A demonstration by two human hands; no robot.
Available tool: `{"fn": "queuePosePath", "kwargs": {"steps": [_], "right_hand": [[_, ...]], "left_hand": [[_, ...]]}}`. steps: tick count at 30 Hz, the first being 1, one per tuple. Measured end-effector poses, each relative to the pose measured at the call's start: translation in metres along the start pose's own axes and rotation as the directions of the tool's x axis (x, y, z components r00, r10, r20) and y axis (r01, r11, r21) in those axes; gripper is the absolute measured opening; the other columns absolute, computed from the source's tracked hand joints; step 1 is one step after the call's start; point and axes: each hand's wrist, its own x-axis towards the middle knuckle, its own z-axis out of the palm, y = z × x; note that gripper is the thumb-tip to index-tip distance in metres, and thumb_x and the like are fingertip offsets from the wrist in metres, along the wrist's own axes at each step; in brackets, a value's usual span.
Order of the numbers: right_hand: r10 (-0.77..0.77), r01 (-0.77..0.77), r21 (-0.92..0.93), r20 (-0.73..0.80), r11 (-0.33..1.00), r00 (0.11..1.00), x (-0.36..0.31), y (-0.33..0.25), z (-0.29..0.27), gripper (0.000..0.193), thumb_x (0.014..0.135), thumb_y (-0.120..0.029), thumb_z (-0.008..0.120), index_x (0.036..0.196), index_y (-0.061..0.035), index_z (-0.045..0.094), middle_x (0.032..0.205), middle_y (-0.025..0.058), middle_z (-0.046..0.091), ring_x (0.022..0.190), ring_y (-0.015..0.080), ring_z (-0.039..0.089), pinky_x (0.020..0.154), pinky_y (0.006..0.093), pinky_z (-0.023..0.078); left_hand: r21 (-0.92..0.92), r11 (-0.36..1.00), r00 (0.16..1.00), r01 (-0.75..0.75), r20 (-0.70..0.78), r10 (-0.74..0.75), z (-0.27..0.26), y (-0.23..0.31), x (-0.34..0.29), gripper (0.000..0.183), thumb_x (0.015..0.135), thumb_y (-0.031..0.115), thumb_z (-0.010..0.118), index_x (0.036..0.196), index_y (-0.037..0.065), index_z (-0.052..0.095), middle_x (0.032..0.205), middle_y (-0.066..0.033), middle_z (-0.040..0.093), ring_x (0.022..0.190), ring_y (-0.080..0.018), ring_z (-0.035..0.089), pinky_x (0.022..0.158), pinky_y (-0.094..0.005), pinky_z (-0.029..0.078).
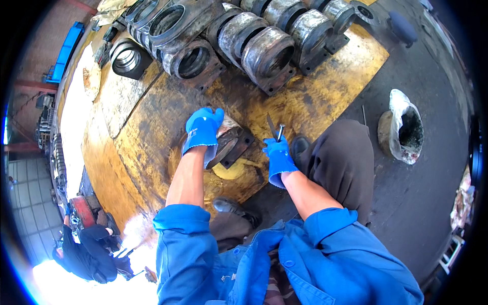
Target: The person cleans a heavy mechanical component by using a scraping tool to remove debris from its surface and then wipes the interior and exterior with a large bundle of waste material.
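Observation:
My left hand [203, 128], in a blue rubber glove, is closed over the near side of a grimy ring-shaped metal housing [230, 144] with a flat bolt-holed flange. The glove hides much of the ring. To its right, my right hand [278, 152], also gloved in blue, is wrapped round a knife-like tool with a dark pointed blade [272, 127]. A shiny metal rod with a round head [281, 132] sticks up from the same grip. Both tools point up and away from the housing. A yellow pad or cloth [231, 170] lies under the near side of the housing.
Several similar housings [267, 53] stand in rows on the stained yellow board [351, 76]. A lined bucket [387, 133] holding dark material is at the right, near a thin rod [364, 115]. Another person [91, 251] works at the lower left.

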Motion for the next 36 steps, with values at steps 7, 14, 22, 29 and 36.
{"fn": "queuePosePath", "kwargs": {"steps": [7,14,22,29,36], "right_hand": [[-0.021,0.027,-0.088,0.075,0.996,0.997,-0.005,0.005,0.004,0.041,0.101,-0.011,0.056,0.142,-0.0138,0.055,0.102,0.0101,0.076,0.063,0.0218,0.07,0.049,0.0331,0.051],[0.008,0.01,-0.111,0.163,0.994,0.987,-0.019,-0.005,0.021,0.047,0.097,-0.009,0.062,0.144,-0.0112,0.055,0.1,0.0098,0.075,0.063,0.0212,0.069,0.051,0.0337,0.054],[0.034,0.053,-0.262,0.319,0.964,0.947,-0.025,0.016,0.014,0.049,0.1,-0.008,0.055,0.149,-0.0137,0.051,0.106,0.009,0.077,0.064,0.0164,0.069,0.053,0.0307,0.054],[-0.023,0.144,-0.328,0.346,0.933,0.938,-0.013,0.019,0.008,0.045,0.103,-0.008,0.052,0.149,-0.0077,0.051,0.112,0.0121,0.076,0.074,0.0161,0.071,0.059,0.0296,0.056],[0.059,0.103,-0.344,0.429,0.934,0.901,-0.036,0.031,0.019,0.045,0.101,-0.005,0.054,0.147,-0.0062,0.053,0.112,0.0132,0.074,0.088,0.0184,0.073,0.067,0.0313,0.06]], "left_hand": [[-0.238,0.971,0.999,0.007,-0.034,-0.016,-0.021,-0.039,-0.046,0.056,0.095,0.054,0.053,0.096,0.002,0.074,0.101,-0.0271,0.071,0.099,-0.0449,0.068,0.087,-0.0497,0.053],[-0.626,0.77,0.973,0.123,-0.077,-0.218,0.006,-0.177,-0.1,0.037,0.099,0.03,0.065,0.113,-0.002,0.075,0.096,-0.0083,0.076,0.089,-0.0141,0.067,0.084,-0.0305,0.054],[-0.932,0.342,0.809,0.123,-0.105,-0.578,0.154,-0.372,-0.145,0.052,0.107,0.034,0.044,0.142,-0.003,0.056,0.135,-0.0189,0.064,0.123,-0.0238,0.06,0.107,-0.0363,0.045],[-0.882,0.395,0.727,0.257,-0.093,-0.68,0.196,-0.355,-0.173,0.05,0.107,0.039,0.043,0.133,0.0,0.062,0.121,-0.0152,0.068,0.106,-0.027,0.067,0.094,-0.0406,0.053],[-0.062,0.98,0.849,0.189,-0.491,-0.195,0.084,-0.283,-0.139,0.037,0.103,0.028,0.052,0.118,0.0,0.07,0.116,-0.0244,0.071,0.11,-0.0404,0.066,0.099,-0.0471,0.051]]}}
